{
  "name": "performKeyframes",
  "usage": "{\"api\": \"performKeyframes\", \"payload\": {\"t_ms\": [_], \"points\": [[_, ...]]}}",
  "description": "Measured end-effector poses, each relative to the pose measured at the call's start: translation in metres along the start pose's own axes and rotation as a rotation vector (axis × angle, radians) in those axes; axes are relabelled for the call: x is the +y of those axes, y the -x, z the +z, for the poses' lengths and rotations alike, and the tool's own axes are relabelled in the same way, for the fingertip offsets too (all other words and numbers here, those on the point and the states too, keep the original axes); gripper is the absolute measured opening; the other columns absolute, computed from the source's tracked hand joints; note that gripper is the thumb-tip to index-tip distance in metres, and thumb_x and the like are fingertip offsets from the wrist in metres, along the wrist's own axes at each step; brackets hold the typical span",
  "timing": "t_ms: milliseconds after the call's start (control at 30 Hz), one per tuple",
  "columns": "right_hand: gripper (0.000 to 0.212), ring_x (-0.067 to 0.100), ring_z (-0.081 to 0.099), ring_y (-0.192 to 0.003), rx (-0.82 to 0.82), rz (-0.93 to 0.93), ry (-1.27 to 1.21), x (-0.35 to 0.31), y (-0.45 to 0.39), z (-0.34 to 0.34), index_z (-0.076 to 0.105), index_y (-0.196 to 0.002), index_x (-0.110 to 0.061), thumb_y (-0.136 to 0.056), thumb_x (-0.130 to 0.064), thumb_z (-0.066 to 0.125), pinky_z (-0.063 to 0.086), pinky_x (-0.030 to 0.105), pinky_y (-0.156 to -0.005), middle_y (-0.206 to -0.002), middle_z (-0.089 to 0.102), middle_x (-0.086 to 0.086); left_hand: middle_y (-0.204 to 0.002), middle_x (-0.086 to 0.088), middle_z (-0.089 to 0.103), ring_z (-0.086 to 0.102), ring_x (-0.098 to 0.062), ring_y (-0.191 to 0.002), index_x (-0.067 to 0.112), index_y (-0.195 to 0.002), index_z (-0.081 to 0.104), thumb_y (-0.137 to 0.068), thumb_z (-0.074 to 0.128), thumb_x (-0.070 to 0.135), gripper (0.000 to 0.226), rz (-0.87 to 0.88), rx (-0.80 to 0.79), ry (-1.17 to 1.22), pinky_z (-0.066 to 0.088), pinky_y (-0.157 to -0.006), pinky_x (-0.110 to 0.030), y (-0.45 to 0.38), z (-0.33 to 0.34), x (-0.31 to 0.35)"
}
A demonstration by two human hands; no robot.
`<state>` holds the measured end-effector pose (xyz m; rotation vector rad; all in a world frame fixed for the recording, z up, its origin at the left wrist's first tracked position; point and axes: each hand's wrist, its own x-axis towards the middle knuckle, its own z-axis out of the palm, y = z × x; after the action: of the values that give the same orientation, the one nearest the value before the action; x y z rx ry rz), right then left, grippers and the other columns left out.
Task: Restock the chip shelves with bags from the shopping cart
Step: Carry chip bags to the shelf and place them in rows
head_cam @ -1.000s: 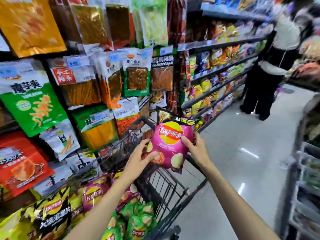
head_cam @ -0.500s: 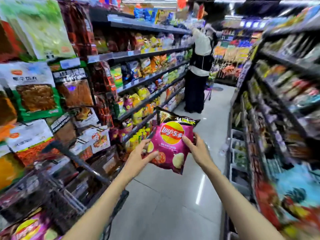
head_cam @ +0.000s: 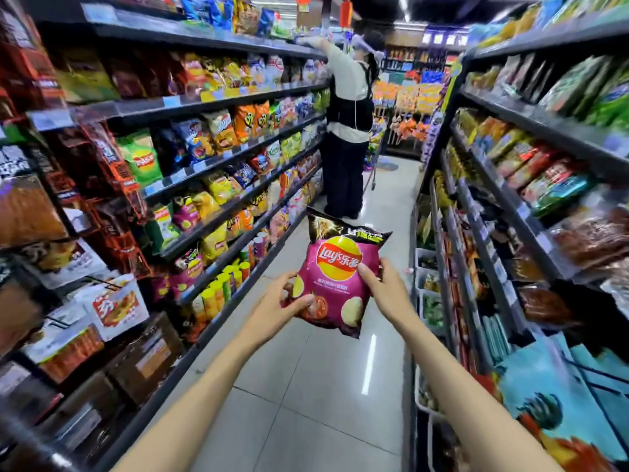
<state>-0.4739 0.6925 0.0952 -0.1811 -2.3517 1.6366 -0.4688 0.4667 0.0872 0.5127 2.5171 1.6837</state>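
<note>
Left hand (head_cam: 276, 303) and right hand (head_cam: 384, 291) grip a pink chip bag (head_cam: 337, 277) between stocked chip shelves (head_cam: 218, 158).

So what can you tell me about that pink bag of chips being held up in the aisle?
The pink chip bag is a glossy, puffed foil-like pack with a black band across its crimped top, a red and yellow Lay's logo in the middle, and pictured chips and tomato near the bottom. It looks sealed and full. It is held upright, slightly tilted, in mid-air over the aisle floor, front facing the camera. The left hand grips its lower left edge, thumb on the front; the right hand pinches its right edge.
</note>
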Motion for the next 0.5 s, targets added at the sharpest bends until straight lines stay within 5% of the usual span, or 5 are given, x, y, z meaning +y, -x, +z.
{"api": "performKeyframes", "payload": {"t_ms": [133, 233, 367, 500], "points": [[0.021, 0.009, 0.065, -0.095, 0.021, -0.003, 0.034, 0.001, -0.052, 0.008, 0.055, -0.115, -0.024, -0.098, -0.036, 0.058, 0.052, 0.029, -0.084, -0.107, 0.067, -0.007, -0.107, 0.021, 0.058, 0.054, 0.027, -0.089, 0.024, -0.127, 0.048, -0.093, 0.066, 0.027, 0.038, 0.019, -0.003, -0.069, 0.040, -0.071, 0.002, -0.062, -0.008, -0.013], [0.020, 0.014, 0.062, -0.097, 0.014, 0.003, 0.068, -0.005, -0.114, 0.019, 0.051, -0.115, -0.025, -0.099, -0.036, 0.055, 0.047, 0.021, -0.076, -0.108, 0.064, -0.003, -0.125, 0.015, 0.056, 0.057, 0.008, -0.109, 0.024, -0.138, 0.047, -0.091, 0.064, 0.044, 0.054, 0.049, 0.015, -0.139, 0.042, -0.084, -0.003, -0.133, -0.023, -0.028], [0.019, 0.016, 0.063, -0.098, -0.041, -0.024, 0.083, -0.023, -0.205, 0.041, 0.050, -0.118, -0.025, -0.101, -0.034, 0.053, 0.049, 0.026, -0.077, -0.113, 0.065, -0.001, -0.138, 0.015, 0.050, 0.049, -0.005, -0.124, 0.030, -0.146, 0.039, -0.088, 0.057, 0.064, 0.069, 0.075, 0.071, -0.275, 0.043, -0.104, -0.033, -0.225, -0.052, -0.053], [0.026, 0.015, 0.063, -0.100, -0.127, -0.089, 0.113, -0.033, -0.296, 0.070, 0.053, -0.122, -0.027, -0.101, -0.042, 0.050, 0.047, 0.027, -0.076, -0.116, 0.067, -0.006, -0.141, 0.016, 0.050, 0.052, -0.008, -0.125, 0.043, -0.141, 0.037, -0.082, 0.046, 0.083, 0.072, 0.053, 0.128, -0.297, 0.047, -0.102, -0.045, -0.317, -0.088, -0.082]]}}
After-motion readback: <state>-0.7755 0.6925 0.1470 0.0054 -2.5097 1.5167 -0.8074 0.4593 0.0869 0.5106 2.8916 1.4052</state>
